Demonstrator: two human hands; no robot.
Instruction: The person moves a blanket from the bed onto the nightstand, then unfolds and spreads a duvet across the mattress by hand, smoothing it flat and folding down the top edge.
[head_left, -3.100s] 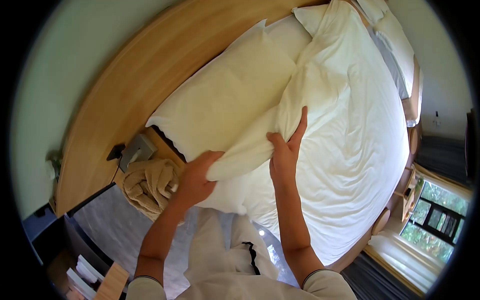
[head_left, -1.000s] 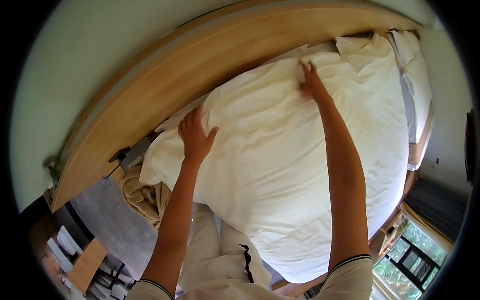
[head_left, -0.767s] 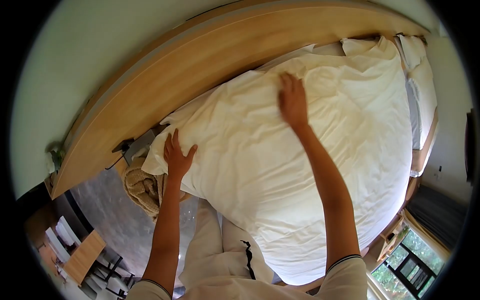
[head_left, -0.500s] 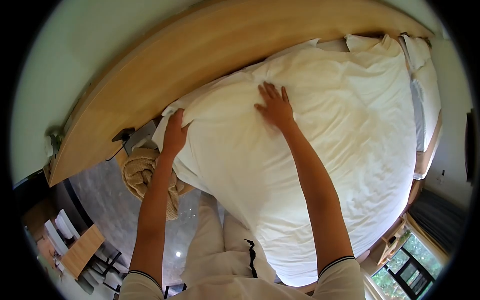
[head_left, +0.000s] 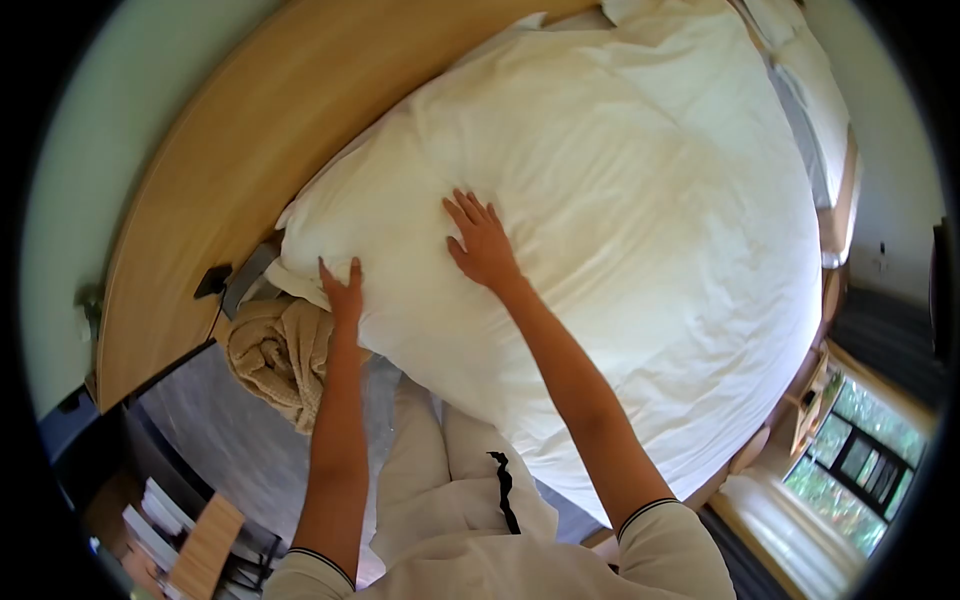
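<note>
A rumpled white duvet [head_left: 620, 270] covers the bed and bulges toward me. My right hand [head_left: 484, 245] lies palm down on it, fingers stretched out, holding nothing. At the duvet's left edge, my left hand [head_left: 343, 292] rests with thumb and forefinger apart; some of its other fingers are hard to make out. Just below and left of that hand sits a bunched tan knitted blanket [head_left: 280, 355], partly covered by my left forearm.
A long wooden headboard [head_left: 230, 170] curves behind the bed. White pillows [head_left: 815, 90] lie at the far right. Grey floor [head_left: 215, 420] shows at left, with a wooden table [head_left: 205, 550] lower down. A window [head_left: 855, 465] is at the lower right.
My right hand has moved left and slightly down across the duvet. My left hand sits lower along the duvet's edge. The view has tilted, and the duvet looks puffier.
</note>
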